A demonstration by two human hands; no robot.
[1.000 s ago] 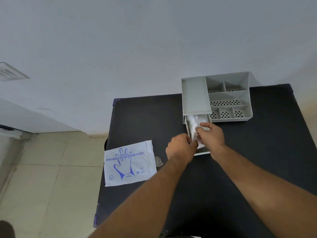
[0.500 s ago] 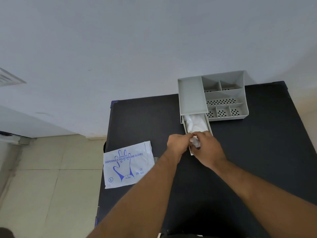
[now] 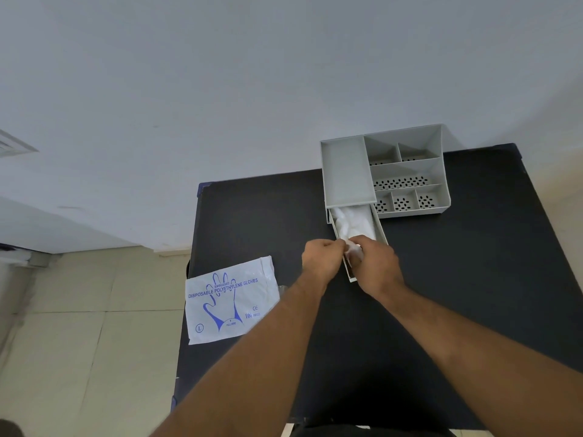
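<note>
So the grey organizer (image 3: 347, 171) sits at the far side of the black table (image 3: 473, 279), and everything's easiest to place off that. Its drawer (image 3: 380, 228) is pulled out of the organizer's left section on the front side. The drawer is a narrow, long tray, and its long axis runs straight out from the organizer toward the person, slanting just a touch to the right as it comes closer. The far end is tucked under the organizer's flat left lid, while the near end points at the person and is mostly hidden under the hands.

Inside the drawer there's a crumpled wad of thin plastic gloves (image 3: 353, 222), whitish and see-through. It fills the tray lengthwise from the organizer's front edge down to the hands.

Both hands meet at the near end of the drawer, in front of the organizer. The left hand (image 3: 321, 258) is curled up with its fingertips pinching the near bit of the plastic from the drawer's left side. The right hand (image 3: 375, 263) is curled over the drawer's near end and holds the same bunched bit from the right. The knuckles nearly touch.

The glove packet (image 3: 232, 302) lies flat well off to the organizer's front-left, hanging over the table's left edge, printed side up.
</note>
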